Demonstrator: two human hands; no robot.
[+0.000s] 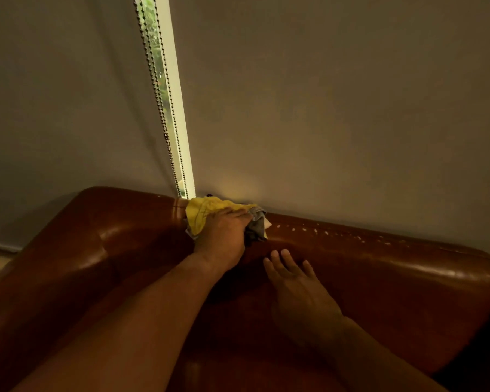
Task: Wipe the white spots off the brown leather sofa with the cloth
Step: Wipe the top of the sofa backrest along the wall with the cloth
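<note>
Left grip point(221, 236) clutches the yellow-grey cloth point(205, 213) atop the leather sofa point(393, 281); white spots point(317, 230) just right of it; right grip point(297, 284) wide, flat.

roller blinds point(337, 103) drawn on both sides of a narrow window gap point(164, 89); bead chains point(153, 80) hang along that gap.

No text, label, brand, number or sign is legible anywhere.

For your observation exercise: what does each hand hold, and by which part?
The left hand grips the bunched yellow-and-grey cloth from above, around its middle; the right hand holds nothing.
</note>
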